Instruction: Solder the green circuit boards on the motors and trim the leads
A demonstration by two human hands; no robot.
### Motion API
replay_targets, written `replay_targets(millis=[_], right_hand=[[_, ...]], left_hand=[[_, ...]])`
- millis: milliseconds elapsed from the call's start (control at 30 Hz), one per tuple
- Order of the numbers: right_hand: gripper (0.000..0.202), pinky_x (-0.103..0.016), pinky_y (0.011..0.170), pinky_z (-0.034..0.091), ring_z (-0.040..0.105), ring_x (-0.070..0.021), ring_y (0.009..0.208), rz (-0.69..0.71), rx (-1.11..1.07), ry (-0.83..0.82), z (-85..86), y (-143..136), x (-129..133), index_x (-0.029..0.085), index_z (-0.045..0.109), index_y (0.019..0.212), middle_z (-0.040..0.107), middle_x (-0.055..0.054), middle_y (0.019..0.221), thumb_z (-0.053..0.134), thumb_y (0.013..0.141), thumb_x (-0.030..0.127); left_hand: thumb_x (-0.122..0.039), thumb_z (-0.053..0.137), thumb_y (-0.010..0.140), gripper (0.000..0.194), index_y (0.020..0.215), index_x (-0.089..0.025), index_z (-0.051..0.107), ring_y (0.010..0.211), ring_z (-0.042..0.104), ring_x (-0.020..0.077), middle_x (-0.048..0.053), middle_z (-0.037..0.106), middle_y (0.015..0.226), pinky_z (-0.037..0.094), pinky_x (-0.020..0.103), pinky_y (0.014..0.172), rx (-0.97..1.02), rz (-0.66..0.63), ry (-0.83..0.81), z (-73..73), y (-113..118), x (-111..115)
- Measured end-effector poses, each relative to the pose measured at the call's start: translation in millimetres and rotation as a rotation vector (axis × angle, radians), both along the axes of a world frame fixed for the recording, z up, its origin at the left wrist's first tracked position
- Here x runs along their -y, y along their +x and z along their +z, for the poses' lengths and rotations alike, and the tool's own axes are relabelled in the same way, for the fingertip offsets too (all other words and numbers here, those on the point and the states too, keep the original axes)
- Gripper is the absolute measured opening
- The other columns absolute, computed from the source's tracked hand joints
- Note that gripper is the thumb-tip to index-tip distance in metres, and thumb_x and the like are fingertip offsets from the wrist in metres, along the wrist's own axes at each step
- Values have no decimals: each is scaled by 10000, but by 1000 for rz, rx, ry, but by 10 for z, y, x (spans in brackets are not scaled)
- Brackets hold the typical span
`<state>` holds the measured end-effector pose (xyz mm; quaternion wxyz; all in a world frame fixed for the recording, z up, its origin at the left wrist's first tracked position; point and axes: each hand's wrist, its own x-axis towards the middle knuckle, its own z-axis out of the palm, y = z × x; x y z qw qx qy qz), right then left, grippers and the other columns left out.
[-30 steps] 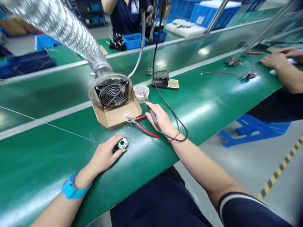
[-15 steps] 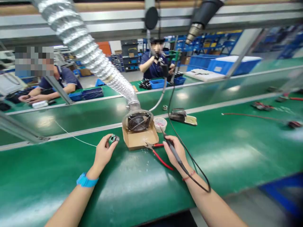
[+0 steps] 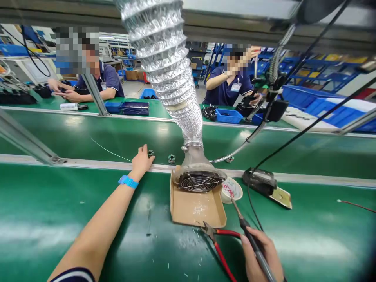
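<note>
My left hand reaches over to the green strip behind the metal rail. Its thumb and fingers are around a small round part with a green circuit board, at the strip's surface. A similar round part stands just to its right. In my right hand is a soldering iron, held like a pen at the lower right. The iron's tip points up and left, by a white round tub with red and white bits. Beside that hand lie red-handled cutters, jaws at the cardboard tray's front edge.
A silver flexible duct comes down to a fan hood over the cardboard tray. The iron's black cable crosses on the right, near a soldering iron stand. Two people sit at work across the bench.
My left hand has moved forward with the round part, from above the bench to the back strip. My right hand still holds the soldering iron. The view has turned left and dipped.
</note>
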<state>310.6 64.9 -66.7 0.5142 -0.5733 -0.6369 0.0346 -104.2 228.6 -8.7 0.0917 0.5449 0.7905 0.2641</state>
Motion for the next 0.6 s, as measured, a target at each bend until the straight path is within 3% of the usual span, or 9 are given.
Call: replay_targets(millis=[200,367,467,600], right_hand=[[273,-444,626,635,759,-306,730,-53,-25,-61,21,27,24,294,748,974,771,-72,897,745,865,544],[180,-387,590,604,742,-259,684,3,-40,11,143,-21,0,255,737,973,759,-57,846,732,891,415],[156,-364,635,605,747,-236,721,11,-61,54,201,-24,-7,230,729,976,758,-51,860,727,893,362],[156,-332,678,592,732,-200,748,53,-93,98,257,-30,32,209,716,997,748,-37,874,733,897,328]], left_hand=[[-374,690,1004,480,1433,-183,589,1289,623,304,144,586,1473,561,546,1068,9,-316,-48,-54,293,-148],[-383,679,1013,398,1342,-163,637,1188,666,268,129,646,1361,596,495,1002,113,-350,-80,-99,397,-264],[-387,663,1023,386,1329,-154,631,1086,691,238,117,670,1283,621,442,919,198,-335,-69,-77,318,41],[-335,725,941,467,1350,-154,590,800,664,163,61,704,1069,591,332,754,304,-367,-106,-91,218,893]])
